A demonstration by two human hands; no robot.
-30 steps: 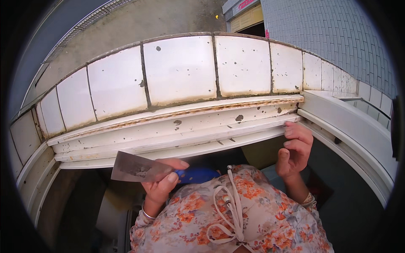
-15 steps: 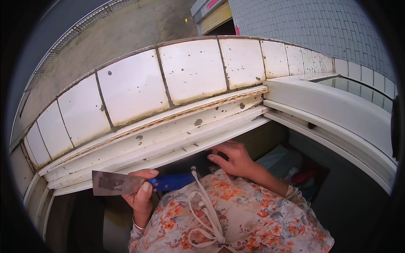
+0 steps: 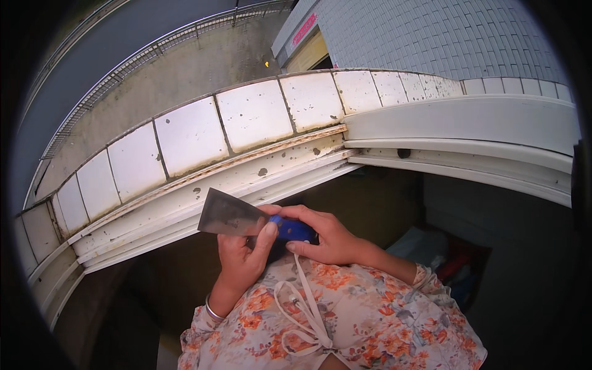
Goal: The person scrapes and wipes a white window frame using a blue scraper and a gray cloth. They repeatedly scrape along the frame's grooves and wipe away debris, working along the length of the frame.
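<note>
Both of my hands hold a putty knife (image 3: 225,213) with a wide, smudged metal blade and a blue handle. The blade points to the left, tilted up, in front of the window track. My left hand (image 3: 242,259) is closed around the place where blade meets handle, thumb on top. Over the handle's right end my right hand (image 3: 333,239) is wrapped, covering part of it. Just beyond lies the white window track (image 3: 237,180), marked with dark specks and rusty brown stains along its outer edge.
Past the track runs a ledge of white tiles (image 3: 191,139) with dark joints. The white sliding window frame (image 3: 456,126) stands at the right. Outside, far below, are a paved yard (image 3: 185,65) and a railing; a grey tiled wall (image 3: 419,37) rises at upper right.
My right hand has come left onto the blue handle. The putty knife has moved right and its blade has tilted upward. The view has shifted, showing more of the yard and road.
</note>
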